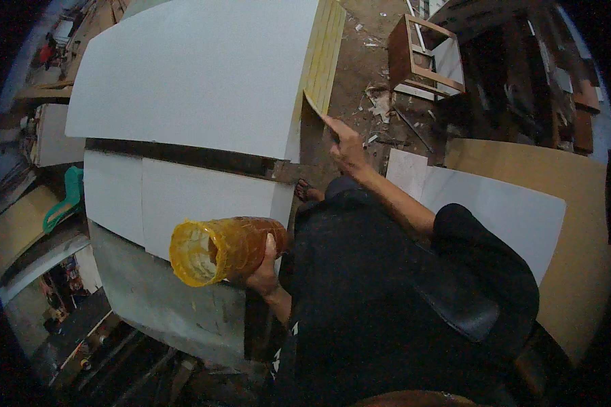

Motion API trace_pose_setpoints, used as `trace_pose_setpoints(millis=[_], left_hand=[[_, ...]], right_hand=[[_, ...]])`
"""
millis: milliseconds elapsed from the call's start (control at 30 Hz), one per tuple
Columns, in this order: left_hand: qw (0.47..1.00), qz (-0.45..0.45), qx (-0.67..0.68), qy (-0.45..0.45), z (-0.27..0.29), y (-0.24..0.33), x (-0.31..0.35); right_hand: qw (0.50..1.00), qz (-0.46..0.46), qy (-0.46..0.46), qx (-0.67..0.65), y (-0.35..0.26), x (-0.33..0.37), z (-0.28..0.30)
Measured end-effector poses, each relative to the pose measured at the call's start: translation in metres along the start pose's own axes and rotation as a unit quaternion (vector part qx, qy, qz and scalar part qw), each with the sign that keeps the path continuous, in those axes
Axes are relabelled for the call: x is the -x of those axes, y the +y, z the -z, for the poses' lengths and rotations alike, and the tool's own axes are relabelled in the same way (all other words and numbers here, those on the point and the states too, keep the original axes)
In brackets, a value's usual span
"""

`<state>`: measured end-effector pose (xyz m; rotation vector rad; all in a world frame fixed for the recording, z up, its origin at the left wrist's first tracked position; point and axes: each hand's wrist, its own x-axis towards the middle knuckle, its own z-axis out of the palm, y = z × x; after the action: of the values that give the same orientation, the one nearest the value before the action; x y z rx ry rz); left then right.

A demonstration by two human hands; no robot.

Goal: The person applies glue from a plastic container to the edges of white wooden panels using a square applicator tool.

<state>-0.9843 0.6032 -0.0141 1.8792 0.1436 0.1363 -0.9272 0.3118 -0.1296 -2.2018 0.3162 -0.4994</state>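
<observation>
The right hand [348, 148] grips a spreader [316, 107], fingers closed, at the yellow edges [324, 51] of stacked boards [197, 68]; light, even strokes would likely suit. The left hand [267, 271] clasps a tub [241, 244] above a lower panel [166, 197], best kept steady. Scraps [381, 105] near a wooden frame [402, 57] could hamper footing.

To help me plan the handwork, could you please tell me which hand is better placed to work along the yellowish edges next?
Probably the right hand: it holds the thin flat tool, whose tip appears at the yellowish edges. The left hand is gripping the amber container, farther away.
</observation>
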Motion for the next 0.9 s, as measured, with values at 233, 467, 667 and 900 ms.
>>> trace_pose_setpoints(millis=[233,467,667,900], left_hand=[[1.0,0.01,0.025,0.008,0.0,-0.003,0.001],[0.998,0.017,0.058,0.023,-0.001,-0.003,-0.001],[0.997,-0.021,0.069,0.007,-0.006,0.014,-0.008],[0.998,-0.014,0.06,-0.011,-0.003,-0.001,-0.009]], right_hand=[[0.998,0.016,-0.062,-0.024,-0.008,0.041,0.013],[0.979,-0.111,-0.146,-0.093,-0.028,0.07,0.026],[0.988,-0.058,-0.051,-0.135,0.005,0.085,0.032],[0.917,-0.269,0.032,-0.294,0.031,0.028,0.036]])
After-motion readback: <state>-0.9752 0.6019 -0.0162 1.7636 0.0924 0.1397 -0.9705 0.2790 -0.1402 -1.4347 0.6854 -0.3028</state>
